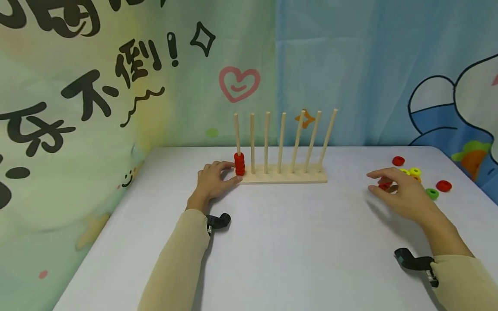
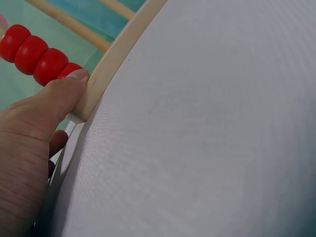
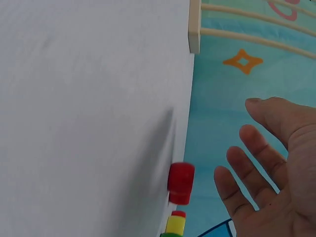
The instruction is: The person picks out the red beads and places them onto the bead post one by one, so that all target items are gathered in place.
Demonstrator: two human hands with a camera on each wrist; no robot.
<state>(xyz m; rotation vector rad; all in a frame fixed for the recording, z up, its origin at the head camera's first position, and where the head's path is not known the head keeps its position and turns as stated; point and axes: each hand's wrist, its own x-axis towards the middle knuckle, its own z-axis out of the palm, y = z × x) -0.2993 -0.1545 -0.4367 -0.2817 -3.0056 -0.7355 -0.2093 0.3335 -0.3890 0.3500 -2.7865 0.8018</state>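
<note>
Head view: left hand (image 1: 211, 180) grips the rack (image 1: 285, 178) at its left end. Right of it, right hand (image 1: 407, 194), fingers apart, hovers by beads (image 1: 415, 171).

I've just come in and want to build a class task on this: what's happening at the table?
A person's left hand holds the left end of a wooden peg stand. Red beads are stacked on its leftmost peg; the other six pegs are bare. The right hand hovers, empty, near loose coloured beads.
</note>
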